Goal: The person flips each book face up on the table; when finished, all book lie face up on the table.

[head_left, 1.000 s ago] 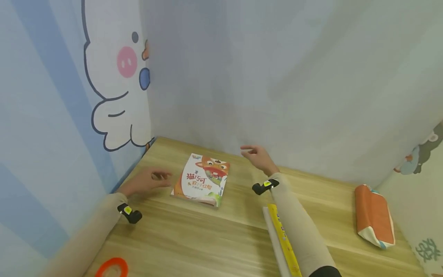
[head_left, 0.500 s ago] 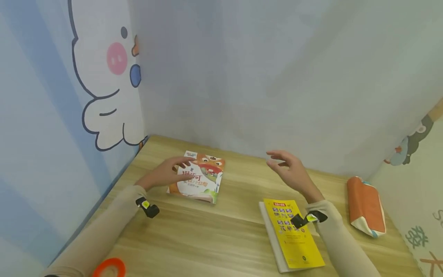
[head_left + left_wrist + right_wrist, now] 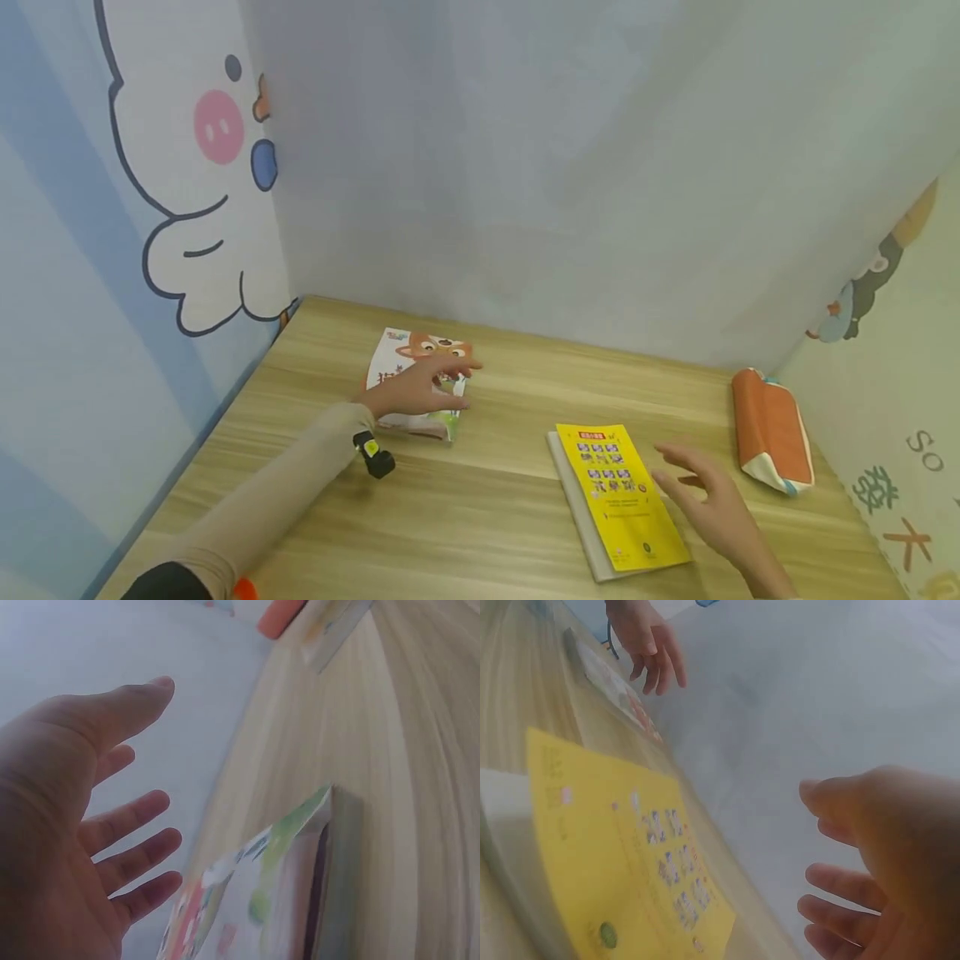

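My left hand (image 3: pixel 420 386) hovers over a white picture book (image 3: pixel 385 375) with an orange cartoon animal on its cover, hiding part of that cover. Its fingers are spread and hold nothing; the left wrist view shows the book (image 3: pixel 255 900) beneath and beside the hand (image 3: pixel 82 802). Off the right edge of a yellow-backed book (image 3: pixel 626 508), my right hand (image 3: pixel 712 504) stands with fingers extended and parted. In the right wrist view the yellow book (image 3: pixel 622 847) lies apart from that hand (image 3: pixel 877 870).
An orange and white pencil case (image 3: pixel 772 433) lies at the right of the wooden table (image 3: pixel 495 517). A red-orange ring, mostly hidden by the left sleeve (image 3: pixel 277 492), shows at the front left. Fabric-like walls (image 3: pixel 480 167) enclose the back and sides.
My left hand has moved right, from beside the picture book to over it. My right hand has come back toward the right and down, uncovering the yellow book. The head view has shifted slightly.
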{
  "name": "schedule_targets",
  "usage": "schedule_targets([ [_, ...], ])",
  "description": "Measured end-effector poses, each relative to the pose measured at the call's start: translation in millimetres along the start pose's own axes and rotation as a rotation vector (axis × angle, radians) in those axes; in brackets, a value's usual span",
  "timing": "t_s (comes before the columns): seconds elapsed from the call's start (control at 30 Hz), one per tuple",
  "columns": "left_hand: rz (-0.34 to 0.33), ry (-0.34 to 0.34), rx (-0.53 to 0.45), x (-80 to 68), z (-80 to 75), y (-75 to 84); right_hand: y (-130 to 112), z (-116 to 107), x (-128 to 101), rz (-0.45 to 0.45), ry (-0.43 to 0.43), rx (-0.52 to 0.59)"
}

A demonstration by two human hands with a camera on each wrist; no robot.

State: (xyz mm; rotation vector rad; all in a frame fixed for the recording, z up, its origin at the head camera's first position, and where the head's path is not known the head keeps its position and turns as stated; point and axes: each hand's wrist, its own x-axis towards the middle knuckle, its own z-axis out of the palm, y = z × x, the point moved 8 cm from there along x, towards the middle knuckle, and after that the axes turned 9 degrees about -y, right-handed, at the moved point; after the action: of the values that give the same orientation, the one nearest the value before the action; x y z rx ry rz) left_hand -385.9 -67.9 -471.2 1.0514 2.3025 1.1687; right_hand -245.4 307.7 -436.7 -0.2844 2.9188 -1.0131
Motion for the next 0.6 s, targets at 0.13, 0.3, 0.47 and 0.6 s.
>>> schedule_targets([
  [0.13, 0.013, -0.084, 0.006, 23.1, 28.9, 11.9, 32.9, 11.0, -28.3, 0.146, -0.036, 0.002],
  [0.3, 0.058, -0.176, 0.047, 53.8, 63.5, 31.0, 60.1, 28.3, -58.2, 0.279, -0.043, 0.049],
  [0.47, 0.052, -0.224, 0.127, 74.3, 89.1, 40.8, 79.0, 56.6, -72.4, 0.352, 0.027, 0.056],
  [0.6, 0.052, -0.247, 0.217, 81.3, 107.7, 38.4, 105.1, 74.9, -72.8, 0.439, -0.049, -0.015],
])
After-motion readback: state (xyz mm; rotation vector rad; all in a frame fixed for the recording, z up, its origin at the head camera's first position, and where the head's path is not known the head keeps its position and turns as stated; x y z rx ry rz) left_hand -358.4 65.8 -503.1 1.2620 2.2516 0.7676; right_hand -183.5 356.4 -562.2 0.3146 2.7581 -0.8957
